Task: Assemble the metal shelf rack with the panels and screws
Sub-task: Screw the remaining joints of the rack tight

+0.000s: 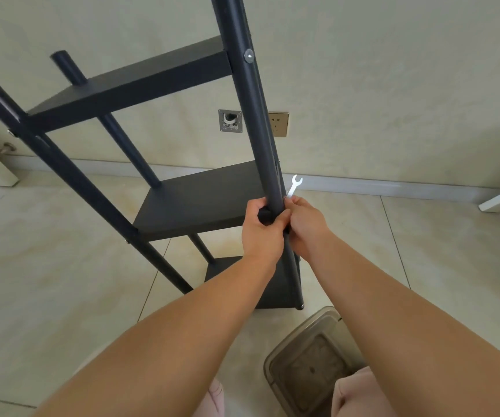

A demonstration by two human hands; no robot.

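Both hands [282,227] on rack post [253,115]

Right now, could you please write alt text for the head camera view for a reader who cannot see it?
Both hands work at the nearest post of a black metal shelf rack standing on a tiled floor: the left hand grips the post, while the right hand holds a small white wrench beside it. A clear plastic container sits on the floor nearby.

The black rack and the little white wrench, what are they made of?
The black rack looks like metal with a matte, painted finish: thin flat shelves, round tube posts, a shiny screw at one joint. The white wrench, held by the right hand, seems to be thin flat metal, pale and shiny, though plastic can't be ruled out.
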